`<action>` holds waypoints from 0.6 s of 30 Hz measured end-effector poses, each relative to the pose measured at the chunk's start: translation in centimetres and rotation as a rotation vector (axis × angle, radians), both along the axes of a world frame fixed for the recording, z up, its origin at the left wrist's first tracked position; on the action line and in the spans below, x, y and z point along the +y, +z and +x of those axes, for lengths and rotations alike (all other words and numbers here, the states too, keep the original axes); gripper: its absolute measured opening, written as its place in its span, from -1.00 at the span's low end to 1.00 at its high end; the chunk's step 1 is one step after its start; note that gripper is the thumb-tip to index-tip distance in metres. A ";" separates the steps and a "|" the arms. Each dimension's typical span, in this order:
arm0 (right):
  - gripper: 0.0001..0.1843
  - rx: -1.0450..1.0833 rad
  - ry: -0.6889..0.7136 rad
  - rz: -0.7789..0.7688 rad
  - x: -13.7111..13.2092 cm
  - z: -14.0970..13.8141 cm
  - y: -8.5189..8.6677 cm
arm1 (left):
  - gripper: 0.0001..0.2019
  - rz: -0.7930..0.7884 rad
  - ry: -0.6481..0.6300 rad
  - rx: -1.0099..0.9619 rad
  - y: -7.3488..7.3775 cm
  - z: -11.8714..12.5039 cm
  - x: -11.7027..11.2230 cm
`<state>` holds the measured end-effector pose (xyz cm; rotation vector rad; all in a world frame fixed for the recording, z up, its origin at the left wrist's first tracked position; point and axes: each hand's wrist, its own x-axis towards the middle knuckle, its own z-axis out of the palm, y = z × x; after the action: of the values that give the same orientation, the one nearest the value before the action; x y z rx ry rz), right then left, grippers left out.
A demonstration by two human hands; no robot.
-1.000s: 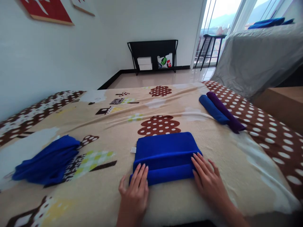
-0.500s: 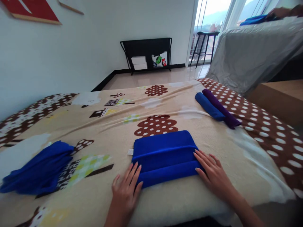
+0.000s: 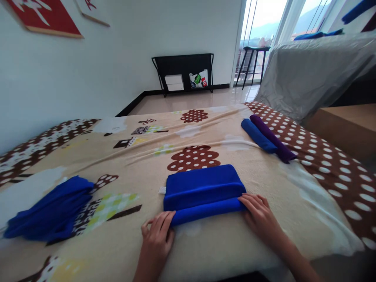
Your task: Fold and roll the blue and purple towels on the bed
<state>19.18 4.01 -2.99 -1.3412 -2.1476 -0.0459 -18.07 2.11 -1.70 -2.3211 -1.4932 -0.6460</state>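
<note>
A blue cloth (image 3: 202, 184) lies folded in a rectangle on the patterned blanket, its near edge rolled into a narrow tube. My left hand (image 3: 158, 231) grips the left end of that roll, fingers curled over the top and thumb below. At the roll's right end, my right hand (image 3: 258, 213) holds it the same way. A small white tag (image 3: 161, 190) sticks out from the cloth's left side. Off to the left lies a crumpled blue cloth (image 3: 51, 209). Two rolled cloths, one blue (image 3: 258, 136) and one purple (image 3: 273, 139), rest side by side at the right.
The blanket (image 3: 141, 152) covers the bed, with a brown dotted border (image 3: 329, 164) at the right. Beyond stand a black rack (image 3: 183, 64), a stool (image 3: 256, 50) and a plastic-covered piece of furniture (image 3: 320, 58). Another person's dark sleeve and blue cloth show at upper right.
My fingers have gone from lying flat on the cloth to curling around its near edge. The roll has moved slightly away from me. The other person has lifted a blue cloth.
</note>
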 end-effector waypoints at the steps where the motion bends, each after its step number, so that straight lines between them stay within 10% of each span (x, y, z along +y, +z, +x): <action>1: -0.60 0.025 0.009 -0.003 0.0 -0.1 0.3 | -0.63 0.002 0.006 -0.012 0.3 0.0 0.0; 8: -0.67 0.024 -0.014 -0.115 -2.1 0.4 1.1 | -0.66 -0.078 0.011 0.000 1.7 -0.4 -2.3; 12: -0.59 0.051 -0.165 0.044 -2.3 -3.5 1.3 | -0.62 0.041 0.148 -0.039 1.3 3.8 -2.4; 18: -0.64 0.007 0.067 0.040 -1.5 -8.9 1.3 | -0.56 0.020 -0.122 -0.084 0.5 8.8 -1.0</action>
<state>10.30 2.52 -1.68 -1.2447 -2.1732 -0.0569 -9.26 1.13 -1.17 -2.4120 -1.3809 -0.7951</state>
